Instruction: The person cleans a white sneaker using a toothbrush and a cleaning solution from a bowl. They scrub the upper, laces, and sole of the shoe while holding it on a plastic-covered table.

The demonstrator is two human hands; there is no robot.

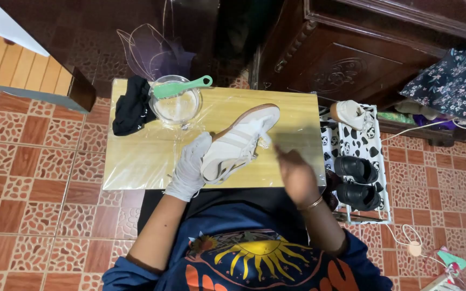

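Black cloth (132, 109): crumpled at the table's far-left corner, well apart from the grip.
Glass bowl (177, 105): beyond the grip, just beside the cloth; green brush (182, 88) laid across its rim.
Left hand (190, 164): white glove, clasped around the heel end of the shoe.
Shoe (239, 141): white sneaker, tan sole, on the wooden table (136, 161); toe points away from the grip, laces loose.
Handling (judged): light; upper soft, sole stiff; the plastic film on the table looks slippery. Best hold at heel or midsole.
Right hand (296, 171): bare, blurred, raised just right of the shoe, open, holding nothing.
Shoe rack (376, 161): far right, with black shoes.
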